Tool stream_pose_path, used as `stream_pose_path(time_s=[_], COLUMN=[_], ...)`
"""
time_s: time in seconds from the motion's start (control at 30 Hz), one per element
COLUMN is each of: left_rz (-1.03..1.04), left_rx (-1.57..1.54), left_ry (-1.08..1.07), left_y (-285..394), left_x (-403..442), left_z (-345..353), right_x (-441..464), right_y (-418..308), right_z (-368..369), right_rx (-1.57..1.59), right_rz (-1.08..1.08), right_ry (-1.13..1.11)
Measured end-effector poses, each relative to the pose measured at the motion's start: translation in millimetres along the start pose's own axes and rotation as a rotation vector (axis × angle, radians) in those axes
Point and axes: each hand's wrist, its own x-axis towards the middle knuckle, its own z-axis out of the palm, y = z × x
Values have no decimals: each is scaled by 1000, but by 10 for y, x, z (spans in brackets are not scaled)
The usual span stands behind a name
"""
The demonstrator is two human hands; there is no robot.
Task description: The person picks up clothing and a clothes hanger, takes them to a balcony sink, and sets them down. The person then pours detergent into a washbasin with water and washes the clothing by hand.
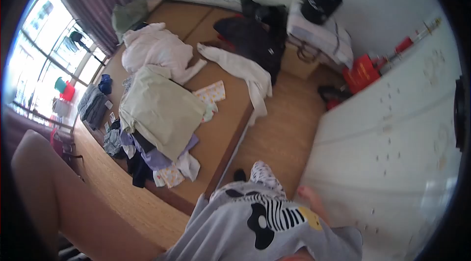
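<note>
My left arm (73,197) is raised at the left edge, bent at the elbow; its hand is out of view. My right hand (306,193) hangs low beside the grey printed shirt I wear (294,222), close to the white cabinet front (363,163). It is small and its fingers are not clear, with no object visible in it. Ahead, a pile of clothes lies on the brown bed base (225,138), topped by a pale green garment (159,109). Behind it are a pale pink garment (157,50), a white garment (240,67) and a dark jacket (255,40).
Folded grey trousers (92,106) lie along the bed's left side by the window. A cardboard box (299,60) carries folded bedding (319,33) and a black bag (321,2). A red bag (361,74) stands by the cabinet. Wooden floor (282,128) runs between bed and cabinet.
</note>
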Motion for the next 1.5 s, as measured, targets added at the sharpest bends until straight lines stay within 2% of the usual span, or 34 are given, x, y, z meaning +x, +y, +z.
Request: stream_pose_path(time_s=[0.03, 0.2, 0.23, 0.3, 0.37, 0.4, 0.43, 0.53, 0.57, 0.63, 0.67, 0.77, 0.8, 0.9, 1.0, 1.1, 1.2, 1.37, 1.5], left_rz=[-25, -137, -161, -215, -269, -292, -310, -323, -323, -280, -248, -131, -104, -29, 19, 33, 39, 39, 22], left_rx=[-27, -142, -158, -190, -217, -237, -257, -303, -314, -331, -321, -249, -215, -95, 10, 72, 98, 109, 95], left_ry=[19, 95, 109, 129, 142, 151, 164, 247, 287, 406, 461, 609, 635, 691, 724, 740, 738, 766, 775], left_y=[75, 592, 717, 1003, 1365, 1559, 1769, 2415, 2612, 2970, 3107, 3417, 3438, 3498, 3609, 3632, 3679, 3696, 3657], left_x=[100, 547, 658, 954, 1276, 1479, 1640, 2222, 2374, 2727, 2890, 3082, 3074, 2967, 2751, 2573, 2443, 2190, 1967], left_z=[-74, -299, -343, -481, -628, -719, -847, -1447, -1657, -2165, -2436, -3277, -3525, -4201, -4814, -5139, -5357, -5477, -5318], right_x=[106, 1136, 1473, 2133, 3145, 3425, 3985, 4443, 5018, 5124, 5312, 5161, 5163, 5242, 5339, 5442, 5570, 5880, 5864], right_y=[-162, -892, -1195, -1918, -2552, -3093, -3434, -5169, -5525, -6471, -6865, -7870, -8124, -8635, -8954, -9217, -9350, -9382, -9222], right_z=[-202, -1211, -1501, -1990, -2379, -2615, -2737, -3374, -3411, -3774, -3824, -4165, -4227, -4393, -4507, -4564, -4550, -4508, -4415], right_rx=[-8, -229, -294, -178, -177, -261, -436, -509, -680, -445, -339, -380, -379, -444, -573, -689, -807, -802, -703], right_rz=[76, 72, 46, -10, -268, -361, -640, -659, -735, -792, -795, -844, -781, -730, -827, -796, -780, -679, -829], right_ry=[-105, -221, -225, -224, -239, -177, -31, -35, 154, 100, 154, 359, 382, 402, 465, 419, 397, 361, 465])
